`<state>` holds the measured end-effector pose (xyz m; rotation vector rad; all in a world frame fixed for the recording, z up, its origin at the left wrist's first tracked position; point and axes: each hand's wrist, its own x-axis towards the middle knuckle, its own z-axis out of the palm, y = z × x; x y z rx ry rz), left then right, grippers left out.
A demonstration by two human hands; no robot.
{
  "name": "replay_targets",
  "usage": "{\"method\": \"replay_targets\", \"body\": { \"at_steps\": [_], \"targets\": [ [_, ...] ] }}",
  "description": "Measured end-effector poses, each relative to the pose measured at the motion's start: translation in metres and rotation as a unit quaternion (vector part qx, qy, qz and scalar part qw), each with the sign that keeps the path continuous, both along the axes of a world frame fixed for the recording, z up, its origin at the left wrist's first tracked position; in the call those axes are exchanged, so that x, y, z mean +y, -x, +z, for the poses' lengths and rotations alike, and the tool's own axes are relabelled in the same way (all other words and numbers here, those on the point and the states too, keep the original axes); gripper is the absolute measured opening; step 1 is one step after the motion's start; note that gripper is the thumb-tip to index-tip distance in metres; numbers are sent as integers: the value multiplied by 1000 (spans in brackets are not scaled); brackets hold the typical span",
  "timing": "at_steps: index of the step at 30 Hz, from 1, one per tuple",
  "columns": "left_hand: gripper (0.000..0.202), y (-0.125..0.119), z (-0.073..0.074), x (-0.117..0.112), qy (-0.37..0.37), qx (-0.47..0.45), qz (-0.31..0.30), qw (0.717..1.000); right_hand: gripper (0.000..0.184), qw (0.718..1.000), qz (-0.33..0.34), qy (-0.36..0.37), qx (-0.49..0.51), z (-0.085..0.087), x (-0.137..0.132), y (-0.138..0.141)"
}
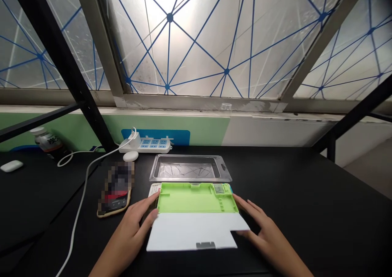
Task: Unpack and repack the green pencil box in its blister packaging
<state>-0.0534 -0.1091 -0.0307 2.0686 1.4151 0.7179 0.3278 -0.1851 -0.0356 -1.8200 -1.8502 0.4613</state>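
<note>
A bright green plastic tray (196, 198) with shallow compartments lies on the black table (306, 195), right in front of me. A white card flap (192, 231) covers its near end. My left hand (134, 226) rests against the left side of the tray and flap, fingers touching the edge. Along the right side lies my right hand (263, 228), fingers spread flat beside the flap's corner. Neither hand is closed around anything. A clear plastic blister cover (190, 168) lies just behind the green tray.
A phone (115, 191) lies left of the tray, with a white cable (82, 195) running to a white power strip (147, 145) at the wall. A bottle (49, 143) and a white mouse-like object (11, 165) sit far left. Black frame posts flank the table.
</note>
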Motion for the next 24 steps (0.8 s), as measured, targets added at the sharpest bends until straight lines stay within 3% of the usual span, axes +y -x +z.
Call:
{"method": "replay_targets", "body": {
  "at_steps": [5,10,16,24],
  "targets": [
    [46,0,1,-1,15,-34,12,999,59,999,23,10,23,12,0,3],
    [47,0,2,-3,19,-61,14,998,47,999,6,5,31,11,5,5],
    [48,-4,8,-4,6,-84,-16,996,44,998,27,-60,-9,9,1,12],
    [52,-5,9,-13,-58,-18,-19,998,48,990,31,-110,-85,1,-2,16]
  ]
}}
